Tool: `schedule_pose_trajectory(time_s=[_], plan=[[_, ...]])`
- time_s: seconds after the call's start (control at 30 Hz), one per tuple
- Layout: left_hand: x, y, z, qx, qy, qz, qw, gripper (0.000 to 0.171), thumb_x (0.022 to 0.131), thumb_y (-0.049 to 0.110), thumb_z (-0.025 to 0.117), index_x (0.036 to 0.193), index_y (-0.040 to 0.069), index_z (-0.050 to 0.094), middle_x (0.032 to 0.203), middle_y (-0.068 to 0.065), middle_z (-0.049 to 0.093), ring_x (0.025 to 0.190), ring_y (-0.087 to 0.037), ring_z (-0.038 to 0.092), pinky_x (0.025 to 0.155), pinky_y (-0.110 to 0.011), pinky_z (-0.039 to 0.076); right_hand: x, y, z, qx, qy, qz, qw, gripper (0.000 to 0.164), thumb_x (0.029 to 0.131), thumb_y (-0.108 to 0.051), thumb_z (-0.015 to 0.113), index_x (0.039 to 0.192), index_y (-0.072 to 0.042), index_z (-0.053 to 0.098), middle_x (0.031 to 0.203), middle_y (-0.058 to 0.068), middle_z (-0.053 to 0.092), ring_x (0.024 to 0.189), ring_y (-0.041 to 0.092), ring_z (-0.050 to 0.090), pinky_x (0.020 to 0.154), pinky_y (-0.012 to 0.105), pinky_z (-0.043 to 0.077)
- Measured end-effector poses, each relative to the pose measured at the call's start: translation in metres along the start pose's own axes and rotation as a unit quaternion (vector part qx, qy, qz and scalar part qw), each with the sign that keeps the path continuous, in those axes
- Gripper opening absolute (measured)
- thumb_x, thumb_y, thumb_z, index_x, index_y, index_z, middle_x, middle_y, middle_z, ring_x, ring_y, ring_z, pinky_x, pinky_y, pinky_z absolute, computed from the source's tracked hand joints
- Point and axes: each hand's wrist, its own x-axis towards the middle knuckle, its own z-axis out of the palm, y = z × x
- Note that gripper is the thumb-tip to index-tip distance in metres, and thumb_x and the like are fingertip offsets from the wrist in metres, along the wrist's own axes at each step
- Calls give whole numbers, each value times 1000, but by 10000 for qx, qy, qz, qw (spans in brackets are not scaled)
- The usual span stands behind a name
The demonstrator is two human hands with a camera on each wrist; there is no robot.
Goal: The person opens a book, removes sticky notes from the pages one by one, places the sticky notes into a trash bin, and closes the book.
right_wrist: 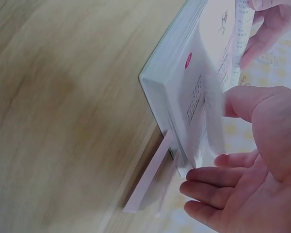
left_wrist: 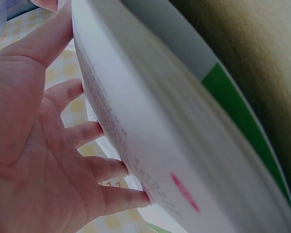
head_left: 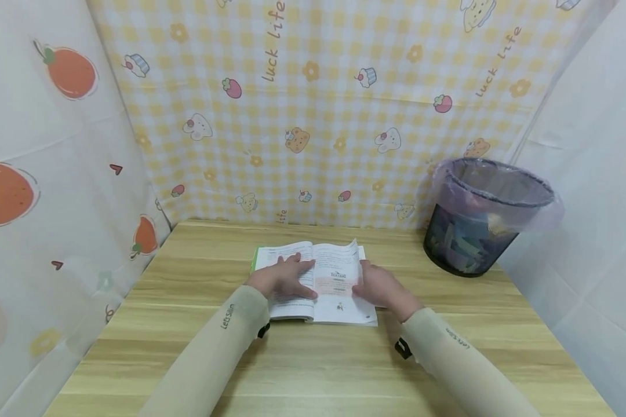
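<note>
An open book with printed pages and a green cover edge lies on the wooden table. My left hand rests on the left page with fingers spread; in the left wrist view its fingertips touch the printed paper. At the book's right edge is my right hand, pinching a page between thumb and fingers. That page bows up, and its top right corner stands raised in the head view. Pale pink strips stick out from the book's side in the right wrist view.
A black bin with a translucent purple liner stands at the back right, with scraps inside. A yellow checked curtain hangs behind the table, and white cloths flank both sides.
</note>
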Motion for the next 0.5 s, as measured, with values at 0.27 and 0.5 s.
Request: schedule_pose_trajectory(time_s=[0.27, 0.5], plan=[[1, -1, 1, -15, 24, -20, 10000, 98, 93, 56, 84, 173, 31, 35, 186, -13, 8, 167, -59, 3, 132, -80, 9, -9, -5, -11, 54, 158, -153, 9997, 86, 100, -25, 73, 167, 8, 31, 158, 33, 57, 142, 47, 62, 122, 59, 49], [1, 0, 1, -74, 26, -49, 10000, 97, 93, 55, 85, 173, 31, 35, 187, -13, 8, 168, -57, 2, 132, -79, 7, -12, -5, -12, 134, 96, -274, 9995, 88, 102, -29, 72, 170, 7, 28, 163, 32, 52, 146, 47, 58, 126, 59, 45]])
